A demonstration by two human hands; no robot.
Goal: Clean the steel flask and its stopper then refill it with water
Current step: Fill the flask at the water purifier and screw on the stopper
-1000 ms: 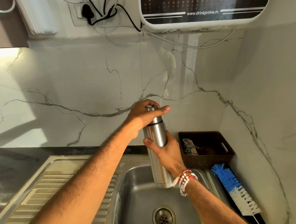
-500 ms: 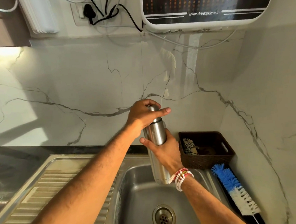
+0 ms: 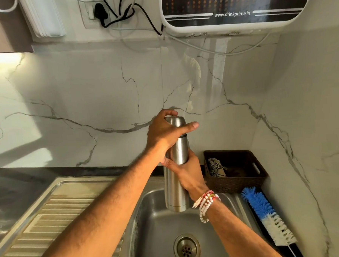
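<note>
left hand point(image 3: 163, 134): curled over the cap point(image 3: 175, 121) from above, thumb across the front, fingers round the back; a top grip gives me twist

right hand point(image 3: 189, 174): clamped round the mid-body of the steel flask point(image 3: 175, 198), directly below my left hand; it's the counter-hold, so the body doesn't spin with the cap

flask position: upright between both hands; base hangs free over the sink point(image 3: 149, 217), not touching it; anything that spills goes down the drain point(image 3: 186, 249) below my right wrist

stopper: not visible; I judge it's under the cap

step: cap removal, my read; a dark seam shows just under my left hand, but I can't tell how far it's loosened; cleaning and refill not begun

bottle brush point(image 3: 267, 211): lies right of my right forearm, beside the sink rim, blue end toward the basket point(image 3: 236, 181); an easy reach once the flask is open

basket: just right of my right hand, in the wall corner; something cloth-like inside, can't tell what

water purifier point(image 3: 237, 7): on the wall well above both hands; probable refill source

risk: smooth steel; I expect slip once it's wet
</note>
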